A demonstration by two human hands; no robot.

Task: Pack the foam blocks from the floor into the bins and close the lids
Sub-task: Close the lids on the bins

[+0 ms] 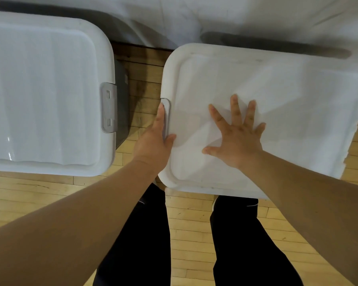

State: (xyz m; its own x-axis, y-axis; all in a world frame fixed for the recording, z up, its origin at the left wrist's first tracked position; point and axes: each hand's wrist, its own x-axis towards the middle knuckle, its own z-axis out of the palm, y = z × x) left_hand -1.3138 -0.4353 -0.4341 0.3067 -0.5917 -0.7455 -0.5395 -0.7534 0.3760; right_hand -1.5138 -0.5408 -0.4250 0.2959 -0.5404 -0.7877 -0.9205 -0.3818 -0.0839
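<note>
Lids: two, white: the left lid (43, 89) and the right lid (277, 96).
Bins: two, counted by my lids; only the left bin (122, 100) shows a wall, grey.
Latches: two, grey: the left latch (109, 108) and the right latch (167, 112).
Hands: two, mine: left hand (153, 143), right hand (238, 139).
Trouser legs: two, dark: left leg (141, 244), right leg (246, 244).
White cloth (236, 17): one.
Wooden floor (190, 223): one.
</note>
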